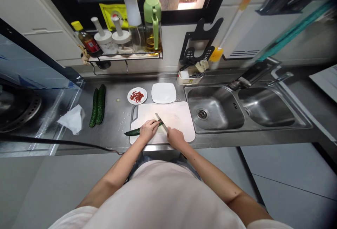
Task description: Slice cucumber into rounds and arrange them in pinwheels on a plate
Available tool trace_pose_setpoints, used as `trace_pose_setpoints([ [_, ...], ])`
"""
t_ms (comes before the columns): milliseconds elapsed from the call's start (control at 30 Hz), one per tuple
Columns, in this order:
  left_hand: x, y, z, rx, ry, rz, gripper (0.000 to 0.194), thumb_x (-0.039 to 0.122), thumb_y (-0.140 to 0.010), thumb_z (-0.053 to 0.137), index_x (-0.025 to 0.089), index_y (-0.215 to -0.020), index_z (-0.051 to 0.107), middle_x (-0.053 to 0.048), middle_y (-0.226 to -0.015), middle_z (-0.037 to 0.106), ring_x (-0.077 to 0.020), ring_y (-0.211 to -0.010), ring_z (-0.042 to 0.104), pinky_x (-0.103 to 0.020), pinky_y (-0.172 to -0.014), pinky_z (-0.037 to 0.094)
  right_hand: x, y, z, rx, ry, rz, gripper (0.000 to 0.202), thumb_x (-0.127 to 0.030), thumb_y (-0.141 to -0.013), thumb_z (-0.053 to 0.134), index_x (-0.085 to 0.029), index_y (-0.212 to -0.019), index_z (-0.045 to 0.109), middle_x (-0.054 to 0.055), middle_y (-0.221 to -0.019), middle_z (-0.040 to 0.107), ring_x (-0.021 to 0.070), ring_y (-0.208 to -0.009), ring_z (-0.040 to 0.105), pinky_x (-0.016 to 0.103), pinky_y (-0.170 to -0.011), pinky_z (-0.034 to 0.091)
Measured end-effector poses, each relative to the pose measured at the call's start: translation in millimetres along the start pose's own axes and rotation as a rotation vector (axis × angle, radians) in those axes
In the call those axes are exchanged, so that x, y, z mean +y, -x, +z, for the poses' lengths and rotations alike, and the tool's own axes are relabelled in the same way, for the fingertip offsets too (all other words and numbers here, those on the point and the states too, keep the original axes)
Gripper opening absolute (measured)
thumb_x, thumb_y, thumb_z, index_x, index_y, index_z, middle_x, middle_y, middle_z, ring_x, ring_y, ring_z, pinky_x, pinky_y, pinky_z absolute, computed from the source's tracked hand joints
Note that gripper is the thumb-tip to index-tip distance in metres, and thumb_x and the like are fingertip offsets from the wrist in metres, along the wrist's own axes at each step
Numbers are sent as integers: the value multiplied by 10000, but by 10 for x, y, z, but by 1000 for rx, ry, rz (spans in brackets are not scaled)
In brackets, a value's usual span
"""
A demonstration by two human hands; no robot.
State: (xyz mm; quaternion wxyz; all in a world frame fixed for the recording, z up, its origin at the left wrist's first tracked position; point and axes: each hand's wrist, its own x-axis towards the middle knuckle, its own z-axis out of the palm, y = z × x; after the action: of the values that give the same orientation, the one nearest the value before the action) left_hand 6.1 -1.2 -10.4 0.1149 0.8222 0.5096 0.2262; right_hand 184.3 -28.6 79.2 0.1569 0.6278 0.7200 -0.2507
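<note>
A dark green cucumber lies across the white cutting board, its left end reaching past the board's edge. My left hand is closed over the cucumber near its right end, fingers curled on top. In my right hand is a kitchen knife, gripped by its handle, which my fingers cover. The blade points up and left and meets the cucumber's right end, just beside my left fingertips. Whether the edge has gone through the cucumber cannot be made out.
Behind the board stand a plate of chopped red pieces and a square white plate. Two whole cucumbers and a crumpled white tissue lie to the left. On the right is a double sink. A bottle rack hangs above the counter.
</note>
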Motion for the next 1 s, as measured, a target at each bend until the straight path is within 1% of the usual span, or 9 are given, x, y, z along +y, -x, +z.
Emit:
trace_pose_setpoints([
  [200,-6,5,14,6,-1,-5,264,278,-938,518,277,-1147,680,-43,-1036,661,-152,-935,585,-274,-830,480,-43,-110,12,18,-6,-11,273,-136,-929,367,-144,-1144,534,152,-1033,681,232,-999,652,302,-772,440],
  [467,-1,4,11,15,8,-9,259,264,-930,530,274,-1137,686,-43,-1039,660,-151,-947,588,-275,-839,488,59,90,95,0,-1,-2,254,-127,-915,389,-146,-1121,538,146,-1007,684,236,-979,652,302,-760,430],
  [567,-2,3,12,14,7,-8,264,265,-930,529,277,-1143,684,-42,-1037,660,-152,-939,588,-274,-829,490,64,100,100,-2,-1,2,251,-134,-921,388,-148,-1120,539,146,-1005,683,238,-973,654,302,-752,430],
  [800,-1,0,7,21,2,5,261,268,-934,522,270,-1139,684,-40,-1039,668,-155,-932,590,-277,-826,485,-10,-35,53,-8,-9,9,268,-125,-923,379,-145,-1134,543,151,-1032,684,228,-999,652,298,-775,441],
  [1000,0,2,5,26,-2,6,264,273,-940,513,271,-1144,682,-39,-1033,671,-152,-923,591,-275,-823,483,-77,-185,47,38,-16,-6,286,-111,-914,375,-145,-1145,542,148,-1033,689,217,-1016,652,288,-794,448],
])
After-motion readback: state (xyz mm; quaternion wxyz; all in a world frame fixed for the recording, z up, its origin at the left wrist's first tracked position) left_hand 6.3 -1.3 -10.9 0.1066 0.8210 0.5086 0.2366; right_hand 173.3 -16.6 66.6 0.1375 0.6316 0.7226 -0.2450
